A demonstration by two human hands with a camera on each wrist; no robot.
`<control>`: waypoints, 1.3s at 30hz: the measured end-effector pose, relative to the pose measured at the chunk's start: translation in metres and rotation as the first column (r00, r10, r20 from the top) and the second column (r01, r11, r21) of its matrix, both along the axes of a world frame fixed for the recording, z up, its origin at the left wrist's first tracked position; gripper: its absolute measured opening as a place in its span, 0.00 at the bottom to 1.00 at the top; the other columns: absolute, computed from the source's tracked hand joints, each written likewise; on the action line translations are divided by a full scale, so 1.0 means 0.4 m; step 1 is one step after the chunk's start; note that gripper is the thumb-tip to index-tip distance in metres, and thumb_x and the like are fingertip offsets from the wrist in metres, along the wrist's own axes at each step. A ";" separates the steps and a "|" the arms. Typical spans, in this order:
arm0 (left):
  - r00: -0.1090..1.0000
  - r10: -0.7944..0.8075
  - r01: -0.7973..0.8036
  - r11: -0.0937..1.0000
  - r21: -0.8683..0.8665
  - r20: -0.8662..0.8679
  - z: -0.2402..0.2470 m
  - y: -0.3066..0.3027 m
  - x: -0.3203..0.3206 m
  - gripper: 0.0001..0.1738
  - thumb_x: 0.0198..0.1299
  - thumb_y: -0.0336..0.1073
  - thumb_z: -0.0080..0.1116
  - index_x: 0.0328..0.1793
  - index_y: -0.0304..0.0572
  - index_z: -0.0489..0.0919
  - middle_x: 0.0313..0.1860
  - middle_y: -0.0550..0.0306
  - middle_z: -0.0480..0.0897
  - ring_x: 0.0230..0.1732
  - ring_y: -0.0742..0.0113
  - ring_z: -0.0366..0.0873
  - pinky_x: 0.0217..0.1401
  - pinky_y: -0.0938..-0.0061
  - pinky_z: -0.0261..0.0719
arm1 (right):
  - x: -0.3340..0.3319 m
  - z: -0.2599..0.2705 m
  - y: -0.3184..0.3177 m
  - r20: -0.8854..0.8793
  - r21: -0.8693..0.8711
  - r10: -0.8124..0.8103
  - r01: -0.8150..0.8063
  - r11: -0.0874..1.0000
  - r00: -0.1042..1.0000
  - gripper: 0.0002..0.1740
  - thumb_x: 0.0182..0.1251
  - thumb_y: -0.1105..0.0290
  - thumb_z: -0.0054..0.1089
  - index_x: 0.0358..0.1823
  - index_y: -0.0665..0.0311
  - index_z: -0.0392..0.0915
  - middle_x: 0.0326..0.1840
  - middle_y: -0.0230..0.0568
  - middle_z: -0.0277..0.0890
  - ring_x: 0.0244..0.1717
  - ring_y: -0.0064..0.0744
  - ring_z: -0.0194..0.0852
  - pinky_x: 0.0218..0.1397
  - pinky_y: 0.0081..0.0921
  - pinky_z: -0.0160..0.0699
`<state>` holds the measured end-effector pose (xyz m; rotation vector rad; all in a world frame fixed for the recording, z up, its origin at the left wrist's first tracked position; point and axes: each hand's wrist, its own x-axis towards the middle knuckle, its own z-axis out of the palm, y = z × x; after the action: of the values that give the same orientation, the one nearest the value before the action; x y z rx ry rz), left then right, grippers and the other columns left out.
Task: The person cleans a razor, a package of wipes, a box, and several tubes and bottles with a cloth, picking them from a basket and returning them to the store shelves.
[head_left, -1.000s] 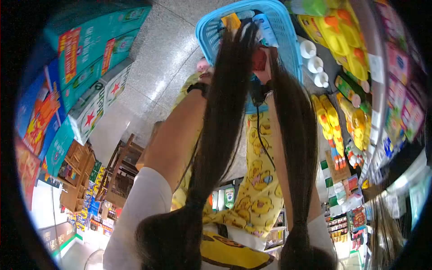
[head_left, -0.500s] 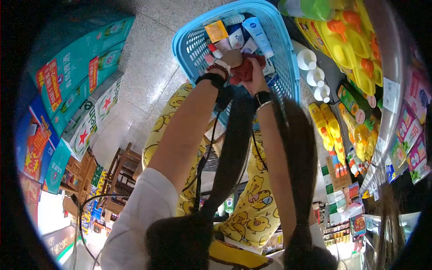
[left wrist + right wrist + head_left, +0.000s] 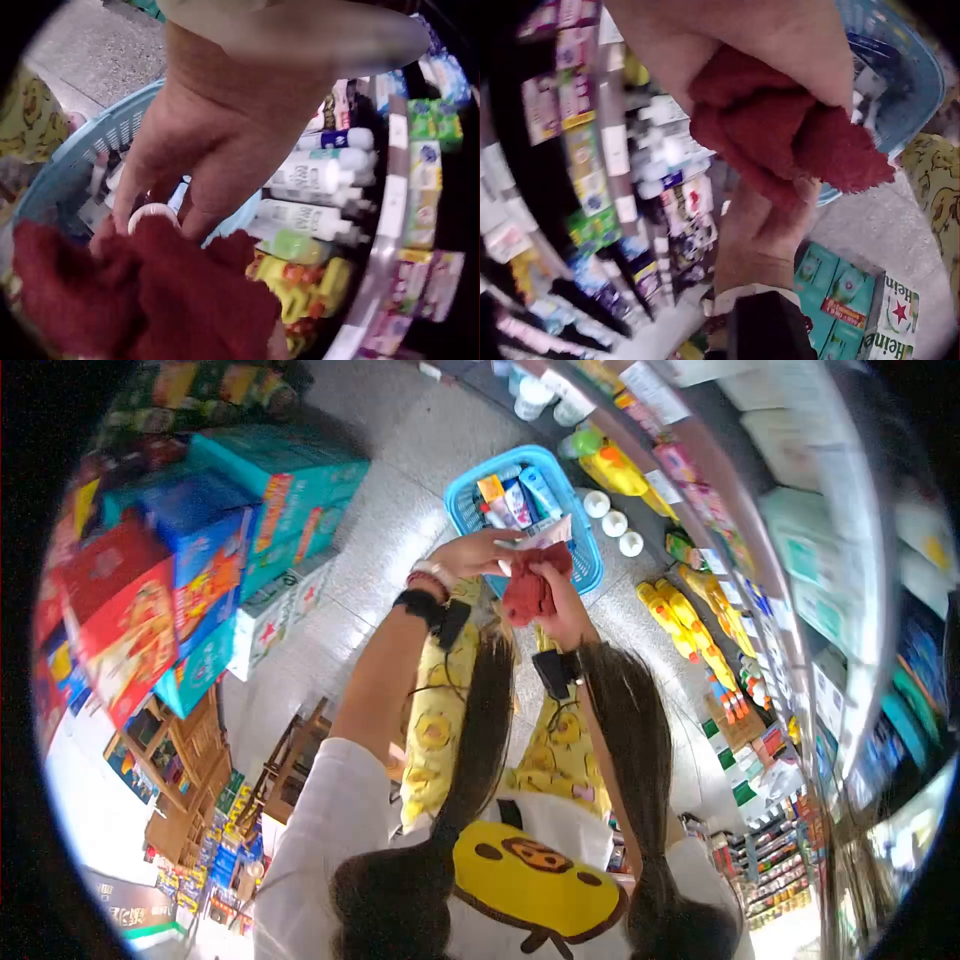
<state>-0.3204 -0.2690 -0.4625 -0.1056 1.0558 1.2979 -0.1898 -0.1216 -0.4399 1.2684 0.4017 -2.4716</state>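
My left hand (image 3: pixel 482 550) is held above the blue basket (image 3: pixel 596 565) and pinches a pale tube-like container (image 3: pixel 550 534) with a round white end (image 3: pixel 154 216). Its label is too blurred to read. A dark red cloth (image 3: pixel 532 582) is bunched in my right hand (image 3: pixel 566 616), whose fingers grip it close against the container. The cloth hides part of the container and the left fingertips in the left wrist view. Inside the basket lie an orange box (image 3: pixel 490 488), a blue tube (image 3: pixel 540 490) and several other toiletries.
Shelves of packaged goods (image 3: pixel 700 490) run along the right side. White bottles (image 3: pixel 614 523) and yellow bottles (image 3: pixel 680 622) stand on the floor by them. Stacked teal cartons (image 3: pixel 285 490) and a Heineken carton (image 3: pixel 275 610) stand at the left, with grey floor (image 3: pixel 400 470) between.
Both hands have risen from inside the basket towards the body, bringing the red cloth and the pale container. The head view has shifted, so the basket looks smaller and more shelving shows.
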 end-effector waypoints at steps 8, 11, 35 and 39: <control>1.000 -0.017 0.008 0.861 0.509 0.013 0.834 -0.158 0.004 0.45 0.49 0.34 0.70 0.71 0.40 0.57 0.55 0.55 0.73 0.53 0.65 0.75 0.51 0.68 0.78 | 0.047 0.833 0.114 -0.325 0.620 0.358 -0.088 0.779 0.875 0.22 0.59 0.75 0.63 0.56 0.65 0.71 0.49 0.35 0.78 0.46 0.26 0.78 0.50 0.25 0.78; 0.992 -0.080 0.118 0.848 0.517 -0.094 1.054 -0.172 0.026 0.49 0.50 0.46 0.70 0.73 0.38 0.54 0.58 0.48 0.72 0.49 0.62 0.77 0.47 0.69 0.80 | 0.062 1.030 0.136 -0.358 0.776 0.445 -0.004 0.630 0.821 0.21 0.60 0.73 0.64 0.54 0.67 0.72 0.49 0.37 0.78 0.46 0.24 0.77 0.50 0.22 0.76; 0.886 0.344 -0.252 0.920 0.300 -0.310 1.143 0.068 0.211 0.24 0.72 0.53 0.36 0.47 0.41 0.75 0.25 0.55 0.81 0.17 0.71 0.76 0.14 0.80 0.71 | 0.148 1.276 -0.003 -0.030 0.618 0.797 0.638 -0.460 0.603 0.34 0.36 0.69 0.71 0.54 0.53 0.77 0.56 0.35 0.74 0.56 0.46 0.65 0.62 0.41 0.65; 0.902 -0.026 0.172 0.937 0.305 -0.430 1.304 0.007 0.203 0.27 0.72 0.55 0.33 0.45 0.39 0.74 0.18 0.54 0.79 0.13 0.70 0.75 0.15 0.81 0.72 | 0.145 1.354 0.036 -0.112 0.631 0.652 0.560 -0.537 0.750 0.31 0.37 0.69 0.72 0.51 0.54 0.79 0.57 0.35 0.74 0.55 0.45 0.66 0.61 0.41 0.64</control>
<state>-0.2391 -0.2661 0.0590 0.5068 1.1636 1.4218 -0.1316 -0.1072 0.1018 -0.0661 3.5902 -1.2429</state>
